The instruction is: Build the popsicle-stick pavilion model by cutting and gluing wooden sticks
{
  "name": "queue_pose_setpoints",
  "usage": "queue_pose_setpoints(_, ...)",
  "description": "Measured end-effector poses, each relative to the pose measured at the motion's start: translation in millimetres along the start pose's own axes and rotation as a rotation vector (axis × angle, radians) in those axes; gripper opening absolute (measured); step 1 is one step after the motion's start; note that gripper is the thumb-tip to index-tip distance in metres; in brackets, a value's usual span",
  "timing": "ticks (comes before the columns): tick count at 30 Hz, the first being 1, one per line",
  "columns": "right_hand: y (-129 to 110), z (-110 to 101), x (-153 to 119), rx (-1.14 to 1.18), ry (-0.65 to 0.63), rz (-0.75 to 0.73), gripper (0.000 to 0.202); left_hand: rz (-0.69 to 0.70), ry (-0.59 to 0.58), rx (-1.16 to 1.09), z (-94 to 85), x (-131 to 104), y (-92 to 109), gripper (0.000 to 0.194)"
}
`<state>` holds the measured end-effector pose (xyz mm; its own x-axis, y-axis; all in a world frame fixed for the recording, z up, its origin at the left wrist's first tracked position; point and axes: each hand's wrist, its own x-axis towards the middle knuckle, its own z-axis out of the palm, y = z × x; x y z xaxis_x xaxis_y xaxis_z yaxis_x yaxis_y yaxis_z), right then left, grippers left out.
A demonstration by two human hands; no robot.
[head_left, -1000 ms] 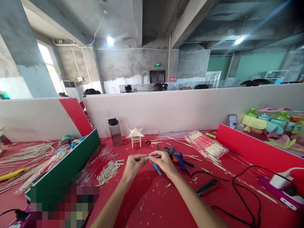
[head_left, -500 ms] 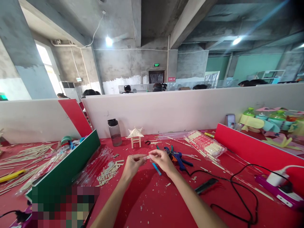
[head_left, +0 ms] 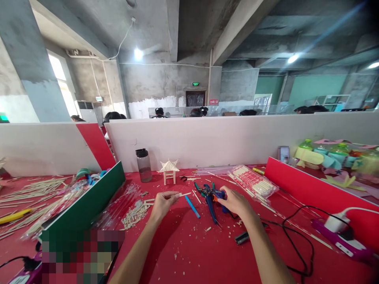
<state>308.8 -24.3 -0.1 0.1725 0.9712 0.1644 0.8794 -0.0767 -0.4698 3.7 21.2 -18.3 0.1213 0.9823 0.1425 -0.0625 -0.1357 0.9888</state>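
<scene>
Stick [head_left: 185,194] pinched in left hand [head_left: 165,202] above red surface [head_left: 183,252], near model pavilion [head_left: 169,172]; right hand [head_left: 235,201] grips blue-orange tool [head_left: 218,195]. Red wall sign [head_left: 213,102] too small to read.

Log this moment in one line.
left hand: pinching short wooden stick | right hand: at blue glue gun, grip unclear | between hands: blue strip on tabletop | behind: stick pavilion upright beside water bottle

- Green lit sign [head_left: 196,84] on the grey concrete wall [head_left: 166,79], above the dark door: pale characters, too small to read surely.
- Red rectangular sign [head_left: 213,102], right of that door: white Chinese characters, "卫生间" legible at its left end.
</scene>
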Motion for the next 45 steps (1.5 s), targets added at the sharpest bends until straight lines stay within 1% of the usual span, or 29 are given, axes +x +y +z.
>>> queue_pose_setpoints(2,6.4,3.9,-2.9,-0.011,-0.093,0.043,0.042,0.002,-0.002,0.008,-1.6,2.0,-4.1,0.052)
queue_pose_setpoints(4,7.7,7.6,-2.6,0.014,-0.134,0.05,0.048,0.005,-0.007,0.009,-3.4,3.7,-7.9,0.052)
queue_pose_setpoints(7,5.5,9.3,1.3,-0.009,-0.111,0.064,0.051,0.013,-0.013,0.006,-5.9,5.7,-12.2,0.052)
queue_pose_setpoints(10,5.6,7.7,6.0,-0.063,-0.069,0.128,0.048,0.024,-0.012,0.01,-6.7,6.6,-13.9,0.052)
queue_pose_setpoints(13,9.9,6.6,9.2,-0.073,-0.062,0.178,0.047,0.025,-0.016,0.02,-5.5,5.9,-12.1,0.054)
queue_pose_setpoints(15,12.6,6.0,9.2,-0.076,-0.071,0.182,0.048,0.023,-0.024,0.032,-4.3,4.7,-9.6,0.054)
queue_pose_setpoints(17,11.6,4.4,6.8,-0.1,-0.045,0.183,0.049,0.023,-0.03,0.039,-3.3,3.6,-7.5,0.053)
queue_pose_setpoints(19,3.6,2.1,2.3,-0.129,0.05,0.158,0.048,0.025,-0.032,0.039,-2.8,3.0,-6.5,0.053)
queue_pose_setpoints(20,-3.5,1.4,-0.5,-0.133,0.115,0.123,0.045,0.025,-0.032,0.037,-2.8,3.0,-6.6,0.053)
queue_pose_setpoints(21,-12.8,1.8,-3.6,-0.115,0.159,0.048,0.039,0.025,-0.035,0.034,-2.9,3.2,-6.8,0.053)
queue_pose_setpoints(22,-23.7,3.7,-6.9,-0.085,0.171,-0.039,0.032,0.026,-0.041,0.032,-3.1,3.4,-7.2,0.053)
queue_pose_setpoints(24,-48.0,12.7,-13.5,-0.017,0.1,-0.178,0.022,0.03,-0.049,0.033,-3.6,3.8,-7.8,0.053)
queue_pose_setpoints(25,-59.9,19.7,-16.7,-0.01,0.046,-0.215,0.02,0.032,-0.05,0.035,-3.9,3.9,-7.9,0.052)
queue_pose_setpoints(26,-70.9,28.0,-19.6,-0.026,-0.013,-0.253,0.02,0.033,-0.047,0.035,-4.2,3.9,-7.6,0.052)
queue_pose_setpoints(28,-87.7,46.0,-24.2,-0.094,-0.094,-0.275,0.027,0.03,-0.033,0.028,-4.4,3.7,-6.5,0.052)
queue_pose_setpoints(31,-98.6,67.7,-26.8,-0.139,-0.168,-0.279,0.039,0.023,-0.02,0.004,-3.6,2.8,-4.1,0.052)
queue_pose_setpoints(34,-96.4,76.1,-24.4,-0.088,-0.178,-0.248,0.044,0.026,-0.037,-0.019,-1.9,1.2,-1.3,0.051)
queue_pose_setpoints(37,-88.9,74.5,-16.9,0.069,-0.145,-0.197,0.035,0.034,-0.027,-0.04,-0.5,-0.9,2.4,0.048)
queue_pose_setpoints(39,-84.5,72.0,-9.7,0.268,-0.113,-0.156,0.023,0.04,-0.008,-0.074,0.1,-2.0,4.9,0.047)
queue_pose_setpoints(40,-83.2,71.0,-6.0,0.406,-0.098,-0.133,0.016,0.041,-0.002,-0.097,0.4,-2.5,5.9,0.047)
queue_pose_setpoints(42,-83.1,69.7,-0.7,0.752,-0.084,-0.059,0.007,0.038,0.005,-0.137,1.5,-3.3,7.4,0.046)
queue_pose_setpoints(43,-84.4,69.3,0.3,0.946,-0.097,-0.016,0.009,0.036,0.007,-0.148,2.6,-3.8,7.8,0.045)
queue_pose_setpoints(45,-89.4,68.7,-1.2,1.303,-0.15,0.037,0.02,0.037,0.007,-0.154,6.3,-5.4,8.8,0.045)
